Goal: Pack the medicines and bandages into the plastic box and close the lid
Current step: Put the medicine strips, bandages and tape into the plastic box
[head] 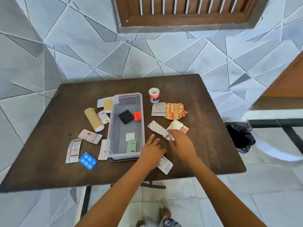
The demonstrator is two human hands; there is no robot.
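A clear plastic box [142, 115] stands open mid-table, holding a black blister pack [126, 116], a red one [137, 116], a green strip [131, 146] and a white square. My right hand [181, 144] rests over the near end of a long silver pill strip [158, 129], fingers curled on it; a white bandage roll [175, 124] lies just beyond. My left hand [152, 150] lies flat with fingers apart beside the box, partly over another silver strip [165, 165]. A tan bandage roll [93, 119] and a blue blister [88, 160] lie to the left.
A tape roll [154, 95], a silver strip [158, 109] and an orange foil pack [175, 111] lie at the back right. Several white strips [73, 150] are scattered left of the box. A black bag [240, 136] sits on the floor right of the dark table [205, 102].
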